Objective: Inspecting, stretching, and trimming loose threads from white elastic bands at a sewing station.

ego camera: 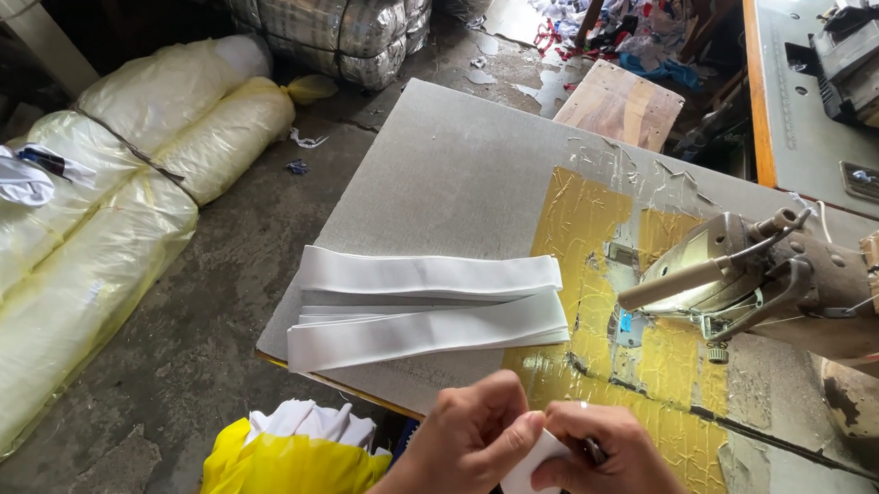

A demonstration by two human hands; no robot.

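Pinching together at the near edge of the table, the left hand [468,435] and the right hand [607,457] are both closing their fingertips on a small white fabric piece [530,470], which is sitting between them, mostly hidden by the fingers. Both hands are curling tight, thumbs pressing down, nothing else in their grasp that can be made out, though something thin and dark is poking out by the right fingers and it is too small to tell what. Just beyond them, a stack of white elastic strips [427,302] is lying across the grey table [436,168], with the sewing machine [757,273] standing to the right over a yellow taped patch [577,221]. To the near left, a yellow bag [282,476] of white cloth is waiting; further left, long plastic-wrapped rolls [112,212] are resting on the floor. The risk here: that little piece is looking slippery and barely held, so a loosening pinch could be dropping it off the table edge.
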